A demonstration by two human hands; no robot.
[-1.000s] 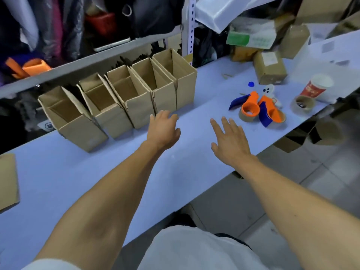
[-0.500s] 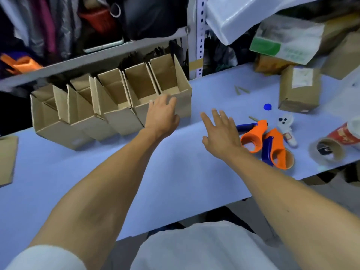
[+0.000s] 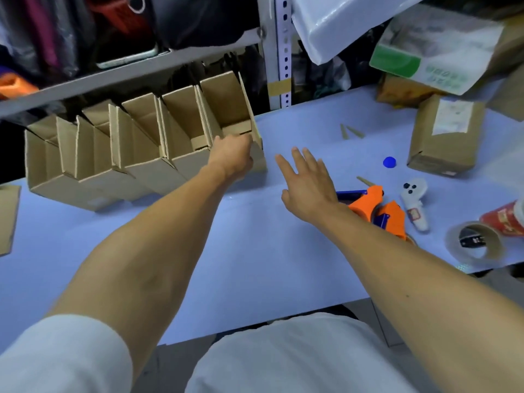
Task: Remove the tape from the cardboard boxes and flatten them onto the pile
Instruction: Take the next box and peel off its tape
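Observation:
Several open-topped cardboard boxes stand in a row along the back of the pale blue table. My left hand grips the near wall of the rightmost box, fingers curled over its front edge. My right hand hovers flat just right of that box, fingers spread and holding nothing. A flattened piece of cardboard lies at the table's left edge.
Two orange and blue tape dispensers lie by my right wrist. A tape roll, a red paper cup, a sealed box and a blue cap sit at the right. A metal shelf runs behind the boxes.
My left hand reached forward and took hold of the rightmost box's front edge. My right hand moved forward toward the box. The view shifted closer to the table.

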